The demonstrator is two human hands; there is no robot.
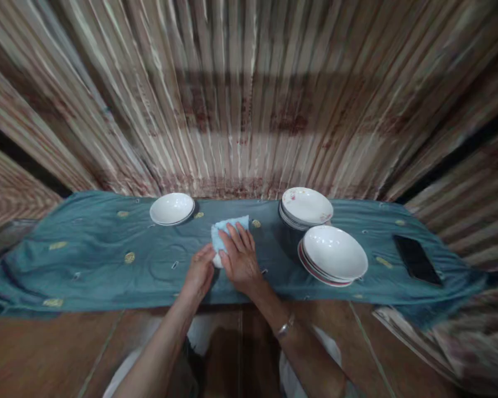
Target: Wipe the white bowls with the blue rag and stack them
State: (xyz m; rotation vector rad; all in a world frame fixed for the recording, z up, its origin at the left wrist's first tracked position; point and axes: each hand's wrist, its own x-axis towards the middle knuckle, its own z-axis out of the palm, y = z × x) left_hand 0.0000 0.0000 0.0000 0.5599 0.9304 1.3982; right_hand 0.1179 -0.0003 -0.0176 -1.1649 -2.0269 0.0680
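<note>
Cloth (218,236), soft and light, under my two hands

From the head view, it sits near the middle of the blue-green table cover (102,240), between the white bowls (172,209) on my left and the stacked dishes (307,204) on my right. I judge it to weigh next to nothing, to bend wherever I push it and to come to no harm if dropped. It should not slip much against bare skin, though a loose layer could slide out of place. I'd take hold at the folded edges, where several layers give my fingers something to pinch, and steady the middle with a flat palm.

My right hand (243,262) lies over the top with its fingers extended; whether it grips or only presses, I can't tell. My left hand (200,270) is curled beside it, fingertips closed on the near left edge. The two are close together.

As for looks, it is pale blue, plain and matt, bunched into a small, thick wad with a rather straight far edge. A paler, whitish patch shows at the near end; I can't tell whether that is part of it.
</note>
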